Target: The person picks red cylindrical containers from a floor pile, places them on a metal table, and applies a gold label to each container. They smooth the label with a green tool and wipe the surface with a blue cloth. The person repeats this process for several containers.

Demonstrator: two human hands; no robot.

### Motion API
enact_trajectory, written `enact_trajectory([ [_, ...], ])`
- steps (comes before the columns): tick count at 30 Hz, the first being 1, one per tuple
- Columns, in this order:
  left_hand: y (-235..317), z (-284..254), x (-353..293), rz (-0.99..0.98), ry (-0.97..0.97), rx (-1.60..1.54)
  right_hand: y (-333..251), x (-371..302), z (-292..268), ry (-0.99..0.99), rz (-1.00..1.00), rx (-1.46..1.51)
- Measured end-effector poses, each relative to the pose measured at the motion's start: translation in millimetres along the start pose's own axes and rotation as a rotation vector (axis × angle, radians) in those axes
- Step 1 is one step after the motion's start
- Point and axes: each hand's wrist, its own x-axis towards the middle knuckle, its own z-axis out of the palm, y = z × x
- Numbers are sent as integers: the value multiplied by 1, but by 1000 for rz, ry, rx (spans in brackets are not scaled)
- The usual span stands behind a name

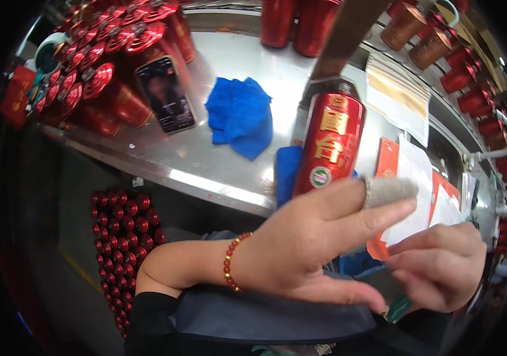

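Note:
My left hand (310,237), with a beaded bracelet at the wrist and a beige wrap on one finger, stretches out over the near end of a red bottle (335,133). Its fingers are apart and hold nothing. The bottle has gold lettering and a round green-and-white sticker, with its neck pointing away from me. Blue cloth (289,169) shows at its side. To the right, my right hand (440,267) is closed in a pinch beside orange-red labels (387,157) and white paper (415,178). What it pinches is too hidden to make out.
A crumpled blue cloth (240,115) and a phone (166,95) lie on the metal table (206,178). Red bottles (126,104) crowd the back left, and several more (126,231) stand low at the left. A brown post (348,38) rises behind the bottle; shelved bottles (461,77) line the right.

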Motion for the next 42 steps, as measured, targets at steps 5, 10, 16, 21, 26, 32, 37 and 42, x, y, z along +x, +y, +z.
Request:
enact_trajectory([
  [5, -2, 11, -15, -288, -172, -529, 1, -10, 0, 12, 12, 168],
  [10, -2, -13, -39, -550, 34, -583, 24, -42, -2, 201, 188, 228],
  [16, -21, -17, -72, -685, 200, -438, 41, -90, 40, 519, 772, 589],
  [21, -36, -2, -82, -715, 308, -341, 72, -110, 75, 464, 912, 687],
  [26, -25, -3, -74, -496, 204, -6, 76, -96, 75, 408, 1104, -116],
  [32, -17, 2, -53, -337, 149, 92, 41, -6, 81, 86, 374, 496],
  [37, -21, -9, -65, -554, 257, -15, 49, 7, 100, 48, 598, 598],
  [42, -40, -5, -75, -551, 411, 41, 49, 14, 102, 53, 740, 619],
])
